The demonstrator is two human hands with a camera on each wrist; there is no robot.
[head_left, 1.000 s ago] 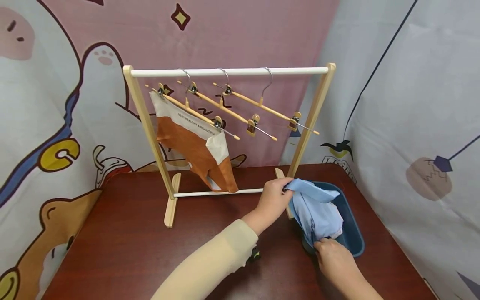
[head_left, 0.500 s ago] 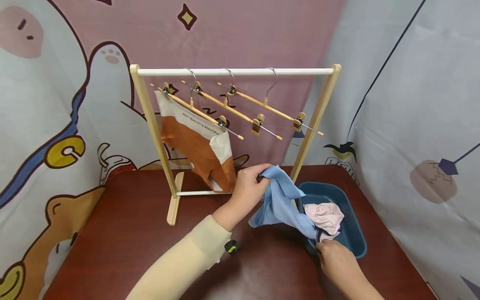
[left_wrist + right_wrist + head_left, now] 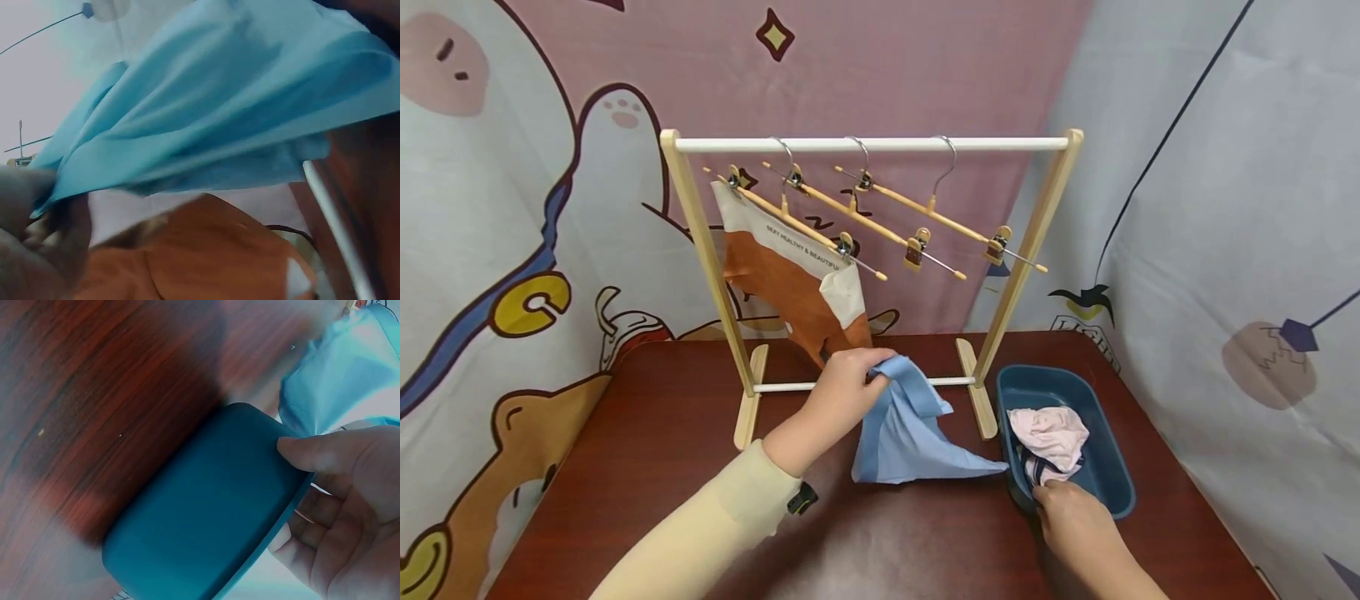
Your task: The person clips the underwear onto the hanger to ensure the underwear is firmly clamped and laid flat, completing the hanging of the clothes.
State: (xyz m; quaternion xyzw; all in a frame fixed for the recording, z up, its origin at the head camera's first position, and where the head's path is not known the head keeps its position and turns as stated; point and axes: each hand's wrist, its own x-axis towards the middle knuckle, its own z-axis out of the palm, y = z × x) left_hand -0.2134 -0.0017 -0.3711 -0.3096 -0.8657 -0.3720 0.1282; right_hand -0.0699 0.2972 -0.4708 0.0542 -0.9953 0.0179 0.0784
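we see plain light blue on the cloth (image 3: 910, 442), dark blue on the basin (image 3: 1105, 462) near the reddish-brown table's (image 3: 647, 467) right edge, pale pink on the bundle (image 3: 1051, 433) inside, orange and white on the hanging garment (image 3: 782, 279).

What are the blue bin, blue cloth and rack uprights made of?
Blue bin: likely plastic, matte; smooth, seamless wall, rounded corners.
Blue cloth: thin fabric, matte; soft folds and limp drape, fibre unclear.
Rack uprights: probably wood, by pale tan colour; any coating can't be told.
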